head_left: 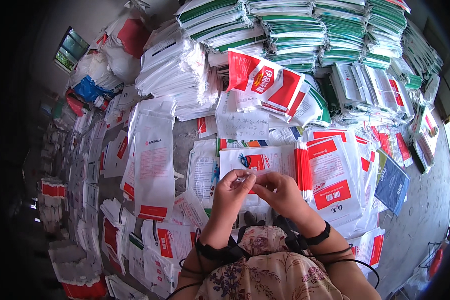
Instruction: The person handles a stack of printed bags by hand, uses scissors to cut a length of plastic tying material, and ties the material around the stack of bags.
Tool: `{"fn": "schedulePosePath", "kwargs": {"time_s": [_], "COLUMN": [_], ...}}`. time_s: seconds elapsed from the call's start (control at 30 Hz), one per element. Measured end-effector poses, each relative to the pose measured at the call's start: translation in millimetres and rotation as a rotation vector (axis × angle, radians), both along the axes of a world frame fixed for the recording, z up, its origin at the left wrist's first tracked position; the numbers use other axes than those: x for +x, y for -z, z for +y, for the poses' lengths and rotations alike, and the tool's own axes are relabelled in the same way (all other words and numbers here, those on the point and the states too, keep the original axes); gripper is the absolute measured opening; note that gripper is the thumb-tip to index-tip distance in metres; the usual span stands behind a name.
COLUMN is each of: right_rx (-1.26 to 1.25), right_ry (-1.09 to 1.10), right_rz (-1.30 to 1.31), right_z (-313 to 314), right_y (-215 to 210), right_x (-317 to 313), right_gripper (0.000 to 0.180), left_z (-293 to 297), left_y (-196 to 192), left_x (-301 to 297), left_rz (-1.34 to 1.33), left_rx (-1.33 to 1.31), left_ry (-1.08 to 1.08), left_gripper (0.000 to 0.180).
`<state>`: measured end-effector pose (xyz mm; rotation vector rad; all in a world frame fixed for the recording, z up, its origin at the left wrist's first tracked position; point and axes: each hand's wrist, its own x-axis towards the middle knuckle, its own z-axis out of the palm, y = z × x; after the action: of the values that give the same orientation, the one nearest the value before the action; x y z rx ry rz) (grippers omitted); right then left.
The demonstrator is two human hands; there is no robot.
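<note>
My left hand and my right hand meet in front of my body, thumbs and forefingers pinched together. What they pinch, if anything, is too small to make out. Just beyond the fingertips a white and red printed bag lies flat, partly covered by my hands. A small tangle of blue string rests on it, and another bit of blue string lies to the left. Beside my right hand is a pile of white bags with red panels, next to a band of folded red bag edges.
Tall stacks of flat white and green bags rise at the far side. A red and white bag leans on them. Long white bags cover the floor at left; a dark blue bag lies at right. Stuffed sacks stand far left.
</note>
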<state>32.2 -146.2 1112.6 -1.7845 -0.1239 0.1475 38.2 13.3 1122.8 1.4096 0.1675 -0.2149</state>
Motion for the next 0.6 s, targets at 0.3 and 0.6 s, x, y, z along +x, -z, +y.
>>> {"fn": "schedulePosePath", "kwargs": {"time_s": [0.3, 0.6], "right_rx": [0.423, 0.57], "right_ry": [-0.052, 0.004], "right_rz": [0.311, 0.159], "right_z": [-1, 3], "right_y": [7, 26], "right_x": [-2, -4], "right_gripper": [0.018, 0.01], "left_z": [1, 3], "left_y": [-2, 6], "left_x": [-2, -10], "left_rz": [0.027, 0.011], "left_rx": [-0.084, -0.081], "left_ry": [-0.064, -0.09], "left_gripper": [0.025, 0.027]}}
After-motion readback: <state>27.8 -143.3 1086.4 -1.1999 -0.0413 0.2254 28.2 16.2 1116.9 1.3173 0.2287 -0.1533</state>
